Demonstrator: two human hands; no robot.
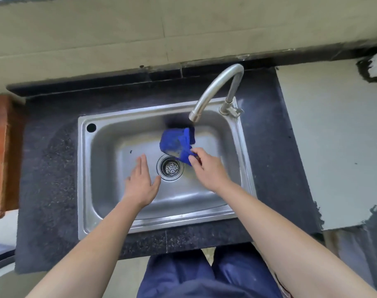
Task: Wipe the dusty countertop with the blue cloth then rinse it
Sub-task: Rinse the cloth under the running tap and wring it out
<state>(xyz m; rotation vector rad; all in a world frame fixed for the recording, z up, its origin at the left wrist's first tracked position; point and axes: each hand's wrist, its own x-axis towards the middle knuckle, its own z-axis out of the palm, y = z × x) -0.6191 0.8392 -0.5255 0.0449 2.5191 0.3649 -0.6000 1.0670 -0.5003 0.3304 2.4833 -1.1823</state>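
The blue cloth (176, 143), crumpled and with pale dust on its underside, hangs over the steel sink (110, 203) just below the faucet spout (215, 91). My right hand (209, 168) pinches the cloth's lower corner between thumb and fingers. My left hand (141, 181) hovers over the basin left of the drain (170, 167), fingers straight and together, holding nothing. No water stream is visible from the spout. The dark speckled countertop (47, 168) surrounds the sink.
The faucet handle (234, 110) sits at the sink's back right corner. A pale board (333, 136) covers the surface to the right. A reddish wooden block (0, 158) stands at the left edge. A tiled wall runs behind.
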